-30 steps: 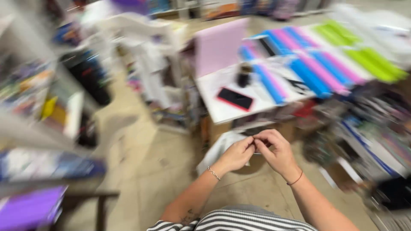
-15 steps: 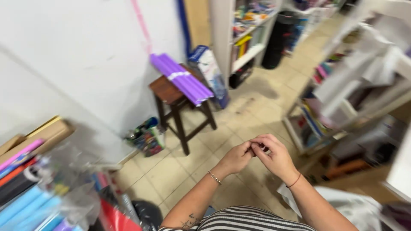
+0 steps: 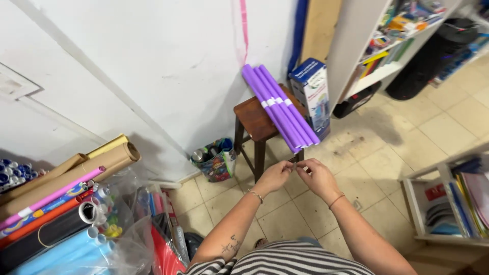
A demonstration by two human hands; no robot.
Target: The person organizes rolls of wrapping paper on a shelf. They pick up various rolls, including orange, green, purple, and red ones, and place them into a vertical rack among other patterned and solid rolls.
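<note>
Left hand (image 3: 274,176) and right hand (image 3: 317,177) meet fingertip to fingertip, each grip pinched shut on a tiny item too small to identify, just below the purple paper rolls (image 3: 280,108) lying on the brown wooden stool (image 3: 253,119).

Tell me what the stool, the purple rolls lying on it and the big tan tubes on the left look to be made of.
Stool: dark brown wood, smooth and slightly glossy, going by the warm sheen on its seat.
Purple rolls: probably rolled paper or thin sheet, matte, bound with white bands.
Tan tubes: likely cardboard or kraft paper; dull brown, with a hollow open end showing.
</note>
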